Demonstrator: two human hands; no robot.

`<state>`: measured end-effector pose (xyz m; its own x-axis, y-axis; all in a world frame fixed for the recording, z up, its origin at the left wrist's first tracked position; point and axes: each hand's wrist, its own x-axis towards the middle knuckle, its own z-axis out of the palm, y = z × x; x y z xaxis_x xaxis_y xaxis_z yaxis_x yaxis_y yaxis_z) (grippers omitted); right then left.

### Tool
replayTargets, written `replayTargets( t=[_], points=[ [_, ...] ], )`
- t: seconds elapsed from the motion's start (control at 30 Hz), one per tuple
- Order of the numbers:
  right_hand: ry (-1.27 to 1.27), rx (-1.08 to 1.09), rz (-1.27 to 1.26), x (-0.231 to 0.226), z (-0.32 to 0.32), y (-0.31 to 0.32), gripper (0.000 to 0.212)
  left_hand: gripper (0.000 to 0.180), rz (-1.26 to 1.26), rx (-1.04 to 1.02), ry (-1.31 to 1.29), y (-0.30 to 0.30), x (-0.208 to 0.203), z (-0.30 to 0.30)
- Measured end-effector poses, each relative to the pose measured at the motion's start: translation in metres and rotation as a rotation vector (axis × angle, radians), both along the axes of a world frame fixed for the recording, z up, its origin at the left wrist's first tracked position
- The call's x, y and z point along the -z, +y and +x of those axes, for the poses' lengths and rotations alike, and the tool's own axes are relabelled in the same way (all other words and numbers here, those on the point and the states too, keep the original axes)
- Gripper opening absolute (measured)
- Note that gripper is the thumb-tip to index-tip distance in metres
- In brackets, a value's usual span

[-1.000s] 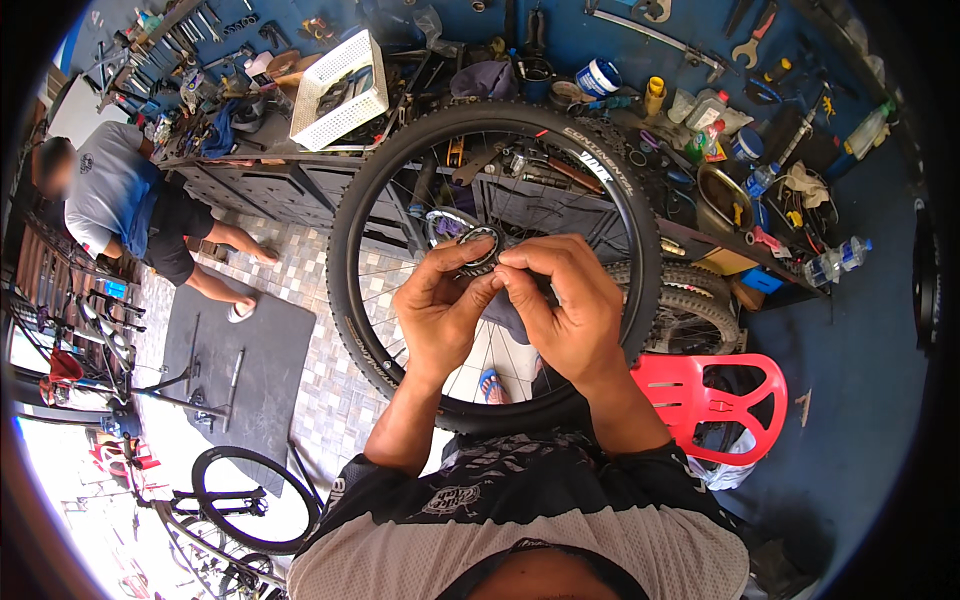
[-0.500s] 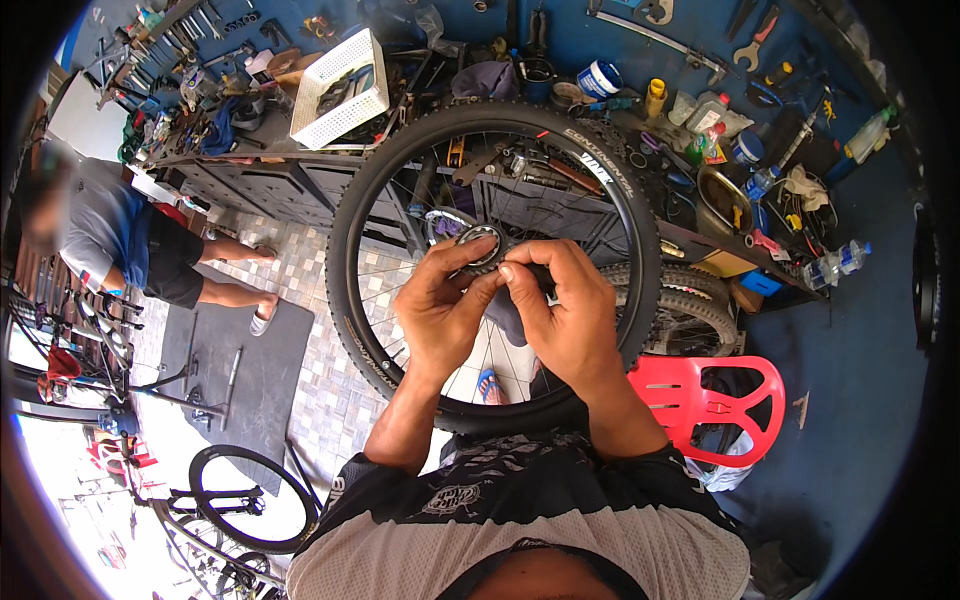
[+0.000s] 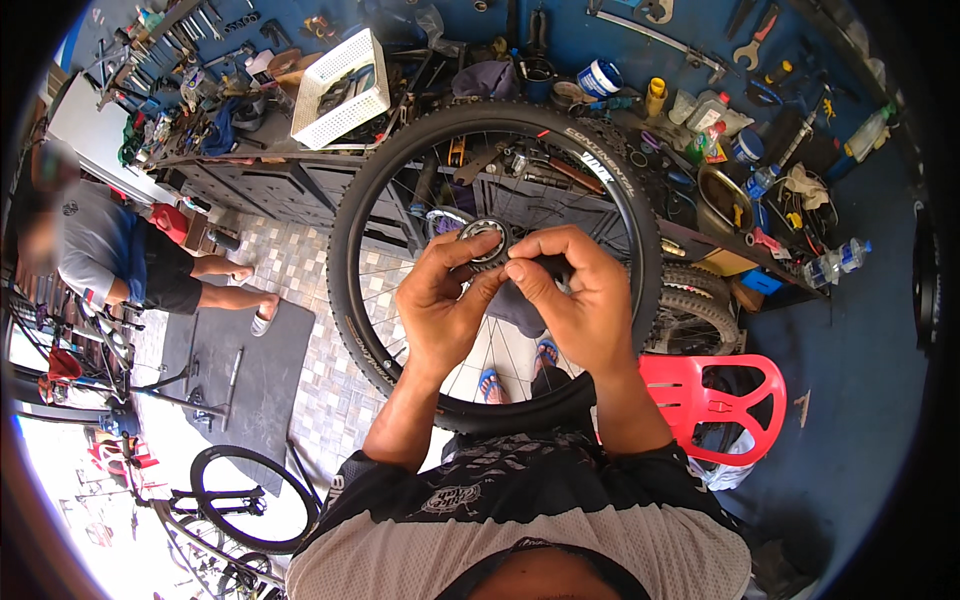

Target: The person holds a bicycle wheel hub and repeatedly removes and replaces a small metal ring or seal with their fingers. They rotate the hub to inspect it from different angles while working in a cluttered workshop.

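The metal ring [image 3: 500, 240], in front of the wheel [image 3: 345, 250], was clamped in the left hand [image 3: 438, 315] grip, the right hand [image 3: 592, 315] grip pinched together at its edge; handling appeared incomplete, remaining steps indeterminable.

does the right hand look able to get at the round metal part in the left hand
Likely yes: the right hand is beside the round metal part, with nothing seen between them, though the left hand covers some of it.
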<state>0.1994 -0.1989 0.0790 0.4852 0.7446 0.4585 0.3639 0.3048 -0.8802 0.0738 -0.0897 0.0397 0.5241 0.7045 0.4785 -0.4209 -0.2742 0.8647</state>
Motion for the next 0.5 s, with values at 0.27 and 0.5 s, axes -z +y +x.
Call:
replayTargets(
  t=[0.27, 0.5],
  points=[
    [0.387, -0.227, -0.118, -0.003, 0.021, 0.003, 0.019, 0.036, 0.155, 0.014, 0.027, 0.004, 0.002, -0.001],
    [0.197, -0.201, -0.143, 0.002, 0.025, 0.006, 0.016, 0.036, 0.048, 0.039, 0.029, 0.0, 0.004, -0.001]
  ],
)
